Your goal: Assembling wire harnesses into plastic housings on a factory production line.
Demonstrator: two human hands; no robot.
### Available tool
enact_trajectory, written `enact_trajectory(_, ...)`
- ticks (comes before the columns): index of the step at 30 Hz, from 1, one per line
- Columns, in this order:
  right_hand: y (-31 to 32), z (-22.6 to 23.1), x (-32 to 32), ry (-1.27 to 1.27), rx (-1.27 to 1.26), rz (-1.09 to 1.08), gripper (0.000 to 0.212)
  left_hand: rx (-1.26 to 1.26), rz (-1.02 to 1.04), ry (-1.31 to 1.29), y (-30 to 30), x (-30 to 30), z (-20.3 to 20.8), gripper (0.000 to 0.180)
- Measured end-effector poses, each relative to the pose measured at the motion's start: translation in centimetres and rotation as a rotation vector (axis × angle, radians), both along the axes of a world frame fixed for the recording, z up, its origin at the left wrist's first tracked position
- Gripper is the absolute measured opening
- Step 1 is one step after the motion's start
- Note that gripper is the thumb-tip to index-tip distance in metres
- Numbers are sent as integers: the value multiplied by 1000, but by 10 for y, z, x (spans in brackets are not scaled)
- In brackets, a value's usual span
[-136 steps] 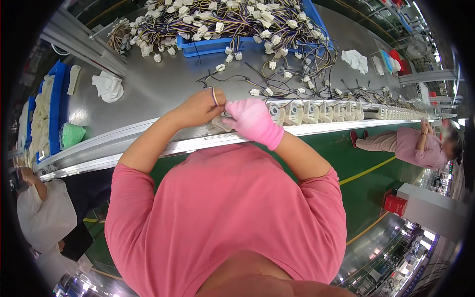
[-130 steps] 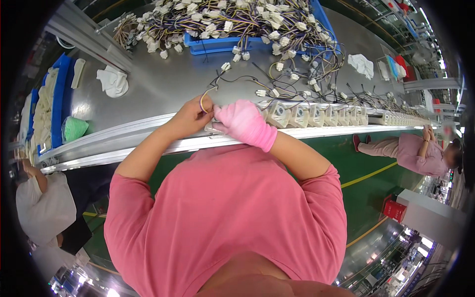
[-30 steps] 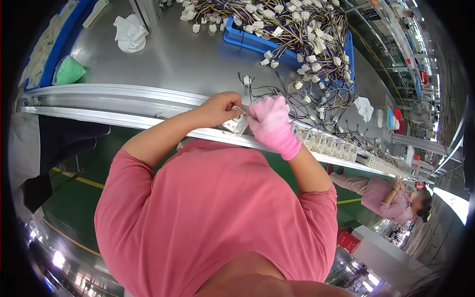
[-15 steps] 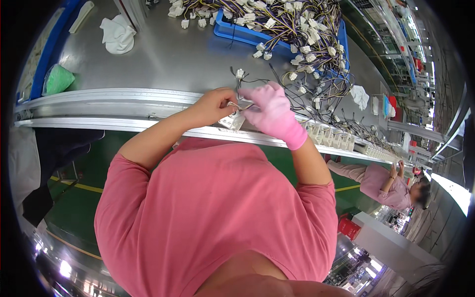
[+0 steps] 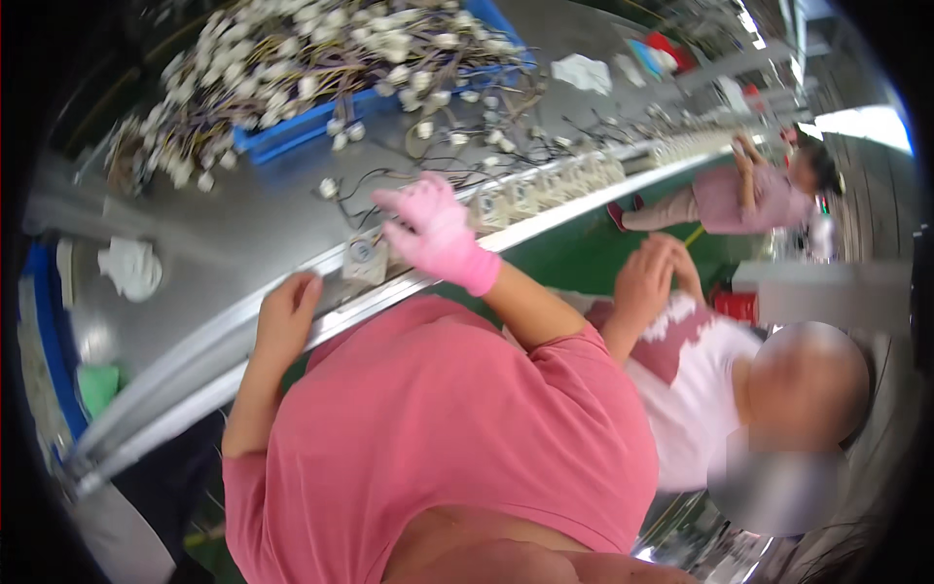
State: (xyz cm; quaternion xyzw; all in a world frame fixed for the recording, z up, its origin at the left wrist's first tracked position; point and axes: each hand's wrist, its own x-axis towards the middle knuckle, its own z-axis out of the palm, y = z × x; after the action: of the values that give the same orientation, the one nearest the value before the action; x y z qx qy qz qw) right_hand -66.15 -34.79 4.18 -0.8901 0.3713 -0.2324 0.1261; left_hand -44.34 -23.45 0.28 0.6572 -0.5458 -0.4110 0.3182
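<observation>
A small white housing with a round dark-edged disc (image 5: 365, 259) stands in the metal rail (image 5: 209, 336) between my two hands. My bare left hand (image 5: 286, 311) is at the rail's near edge, left of this housing and apart from it. Its fingers are loosely bent and slightly apart, with nothing visible in them. My right hand (image 5: 428, 229), in a pink glove, is just right of the housing, thumb and fingers spread. Dark wires (image 5: 365, 185) lie behind its fingertips, a white connector (image 5: 329, 188) near them. The glove hides part of the rail.
Several similar white housings (image 5: 545, 190) line the rail to the right. A blue bin (image 5: 292, 139) heaped with wire harnesses (image 5: 321, 58) stands behind. A white cloth (image 5: 130, 269) and green bag (image 5: 97, 387) lie left. One person (image 5: 671, 380) is close on my right; another (image 5: 754, 190) stands farther along.
My left hand has come off the wires and moved left of the housing. My right hand's fingers have spread. The view has turned right, and a person now shows close on my right.
</observation>
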Motion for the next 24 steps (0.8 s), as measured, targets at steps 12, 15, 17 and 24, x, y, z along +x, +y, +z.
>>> enact_trajectory(12,15,-12,-21,7,-58,-107,27,343,-226,67,-15,-16,-12,59)
enact_trajectory(15,17,-25,-21,26,-127,-109,31,347,-208,92,-12,-14,-13,59)
enact_trajectory(17,19,-23,-20,143,-122,-119,34,332,-223,106,-13,-12,-17,58)
enact_trajectory(24,19,-24,-25,157,-116,-102,37,294,-231,42,-16,-14,-22,57)
